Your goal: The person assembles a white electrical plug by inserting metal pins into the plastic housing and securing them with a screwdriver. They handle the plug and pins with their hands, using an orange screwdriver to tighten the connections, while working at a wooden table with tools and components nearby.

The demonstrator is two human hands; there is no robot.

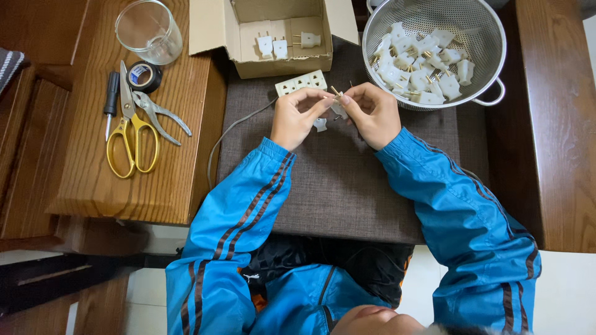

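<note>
From the head camera, looking straight down: a small white plug (pixel 336 107) with brass prongs poking up sits pinched between both hands over the middle of the grey mat (pixel 323 186). The left hand (pixel 297 116) grips it from one side with thumb and forefinger, the right hand (pixel 371 113) closes on it from the other, fingertips meeting right at the prongs. A second small white piece (pixel 320 125) shows just below the left fingers; whether it touches them, I cannot tell.

Just beyond the hands, a white socket strip (pixel 302 81) lies at the mat's far edge, its grey cord (pixel 226 133) trailing off toward the left edge. Behind that, an open brown cardboard box (pixel 279 37) holds three white plugs. At the far right corner, a metal colander (pixel 434 49) is piled with more white plugs.

On the wooden surface (pixel 124 186) to the left: yellow-handled scissors (pixel 131 133), pliers (pixel 158 115), a screwdriver (pixel 110 99), a roll of black tape (pixel 144 75), an empty glass (pixel 149 31).
</note>
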